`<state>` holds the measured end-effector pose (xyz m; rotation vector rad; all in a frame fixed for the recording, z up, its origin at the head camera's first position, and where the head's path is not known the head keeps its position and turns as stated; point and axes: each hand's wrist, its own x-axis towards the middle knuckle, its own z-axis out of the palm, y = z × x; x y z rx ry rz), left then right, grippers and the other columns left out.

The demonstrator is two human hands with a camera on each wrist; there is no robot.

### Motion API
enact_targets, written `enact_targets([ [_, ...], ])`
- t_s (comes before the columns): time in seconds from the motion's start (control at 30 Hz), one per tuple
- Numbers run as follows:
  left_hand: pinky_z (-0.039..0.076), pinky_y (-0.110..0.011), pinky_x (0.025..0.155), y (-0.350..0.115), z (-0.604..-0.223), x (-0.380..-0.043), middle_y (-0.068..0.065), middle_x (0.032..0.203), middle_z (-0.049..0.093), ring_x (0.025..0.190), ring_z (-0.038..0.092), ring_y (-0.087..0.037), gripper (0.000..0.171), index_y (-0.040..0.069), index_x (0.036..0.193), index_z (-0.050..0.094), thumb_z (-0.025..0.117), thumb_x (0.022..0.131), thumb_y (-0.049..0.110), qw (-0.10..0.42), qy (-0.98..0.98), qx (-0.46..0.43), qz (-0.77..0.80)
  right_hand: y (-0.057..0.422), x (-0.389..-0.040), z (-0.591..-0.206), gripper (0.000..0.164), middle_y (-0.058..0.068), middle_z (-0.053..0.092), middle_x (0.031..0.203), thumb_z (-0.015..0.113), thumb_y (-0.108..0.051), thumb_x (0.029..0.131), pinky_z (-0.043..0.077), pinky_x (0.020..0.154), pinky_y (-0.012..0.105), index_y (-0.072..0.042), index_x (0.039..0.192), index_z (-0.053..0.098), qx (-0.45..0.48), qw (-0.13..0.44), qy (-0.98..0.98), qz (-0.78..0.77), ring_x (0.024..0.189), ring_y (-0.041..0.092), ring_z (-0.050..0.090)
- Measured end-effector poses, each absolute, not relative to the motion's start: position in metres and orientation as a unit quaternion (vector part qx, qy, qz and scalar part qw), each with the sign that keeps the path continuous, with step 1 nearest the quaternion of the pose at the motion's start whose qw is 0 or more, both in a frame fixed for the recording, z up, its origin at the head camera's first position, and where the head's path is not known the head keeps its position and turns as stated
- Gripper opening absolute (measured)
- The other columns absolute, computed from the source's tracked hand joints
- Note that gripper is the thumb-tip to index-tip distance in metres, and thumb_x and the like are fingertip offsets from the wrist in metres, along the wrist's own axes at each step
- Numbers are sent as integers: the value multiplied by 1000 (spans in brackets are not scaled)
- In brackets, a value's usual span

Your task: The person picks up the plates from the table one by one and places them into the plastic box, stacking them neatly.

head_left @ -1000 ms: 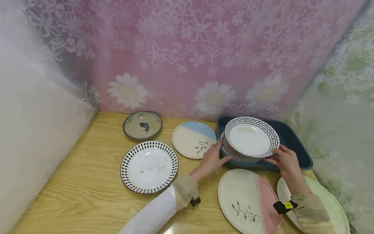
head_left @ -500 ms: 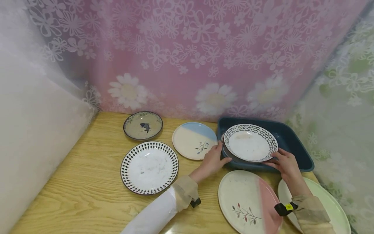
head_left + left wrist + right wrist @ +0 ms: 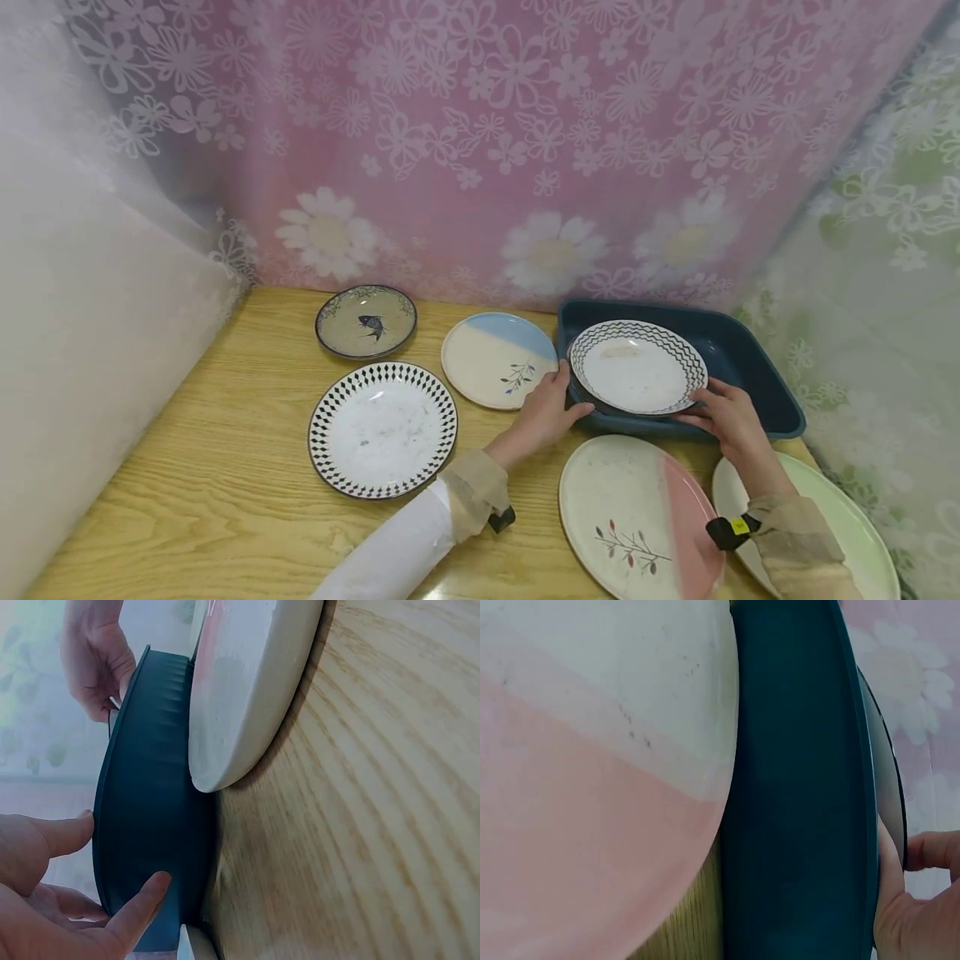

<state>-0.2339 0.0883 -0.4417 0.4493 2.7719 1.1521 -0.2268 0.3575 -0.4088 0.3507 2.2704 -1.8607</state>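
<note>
A: So where's the zigzag-rimmed plate [image 3: 637, 371] at?

B: In the dark blue tub [image 3: 750, 367] by the far right corner of the surface [image 3: 187, 467], edge poking above the tub's near side. Right grip [image 3: 737, 423] is pinching its near right rim, so most of the plate lies left of that grip.

A: And the left grip [image 3: 542, 410]?

B: Spread, touching the tub's near left corner, just beside the plate.

Black zigzags ring a round white dish [image 3: 637, 368]; the rectangular tub [image 3: 742, 358] is dark teal.
Black diamonds rim a round white plate [image 3: 382, 429]; a round beige dish [image 3: 366, 322] bears a dark fish; a small round cream plate [image 3: 495, 362] is part blue, a larger round cream plate [image 3: 633, 492] part pink.
</note>
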Motion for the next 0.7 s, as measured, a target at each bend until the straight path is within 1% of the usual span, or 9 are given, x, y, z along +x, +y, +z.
enact_targets([
  [0.07, 41, -34, 99, 88, -442, -234, -13, 138, 42, 123, 45, -23, 77, 7, 146, 21, 57, 88, 43, 55, 911, 148, 381, 358, -228, -408, 66, 16, 47, 118, 40, -13, 97, 55, 75, 30, 4, 145, -2, 110, 106, 773, -616, 79, 8, 65],
  [0.17, 40, -35, 100, 88, -441, -233, -14, 138, 41, 123, 45, -23, 77, 7, 147, 21, 57, 89, 42, 56, 910, 149, 383, 358, -230, -407, 64, 28, 35, 131, 39, -13, 97, 54, 77, 29, 6, 144, -1, 90, 128, 793, -588, 81, 7, 65],
  [0.2, 41, -35, 99, 88, -441, -233, -14, 138, 41, 123, 45, -23, 77, 7, 147, 21, 57, 89, 42, 55, 910, 150, 383, 359, -230, -407, 63, 30, 32, 133, 38, -13, 98, 54, 77, 29, 7, 144, 0, 83, 135, 800, -578, 82, 7, 64],
  [0.23, 41, -35, 99, 88, -441, -233, -14, 138, 41, 122, 46, -23, 77, 6, 147, 21, 57, 89, 42, 55, 910, 150, 382, 359, -232, -407, 63, 32, 32, 132, 39, -13, 98, 54, 77, 29, 9, 144, 1, 78, 140, 809, -566, 82, 6, 64],
  [0.37, 41, -35, 99, 88, -441, -233, -14, 137, 42, 122, 46, -23, 77, 6, 146, 21, 57, 89, 42, 55, 911, 148, 382, 361, -237, -409, 58, 35, 40, 126, 41, -11, 97, 55, 75, 27, 16, 140, 12, 69, 150, 845, -509, 81, 7, 64],
  [0.47, 41, -34, 99, 89, -441, -232, -13, 138, 41, 122, 46, -23, 77, 7, 146, 21, 57, 88, 42, 58, 911, 146, 381, 362, -239, -411, 56, 35, 45, 121, 46, -12, 95, 55, 74, 29, 20, 135, 23, 69, 143, 876, -455, 80, 9, 65],
  [0.6, 41, -34, 99, 89, -439, -232, -13, 138, 41, 122, 46, -23, 76, 7, 146, 22, 57, 88, 41, 59, 912, 144, 380, 361, -240, -411, 53, 34, 51, 116, 52, -15, 93, 51, 83, 42, 20, 129, 34, 71, 135, 912, -381, 80, 16, 66],
  [0.7, 41, -34, 99, 88, -437, -231, -13, 138, 41, 122, 46, -23, 76, 7, 146, 22, 58, 88, 41, 59, 912, 143, 381, 360, -241, -411, 49, 30, 57, 109, 54, -17, 92, 47, 87, 50, 17, 126, 41, 66, 132, 930, -337, 79, 19, 67],
])
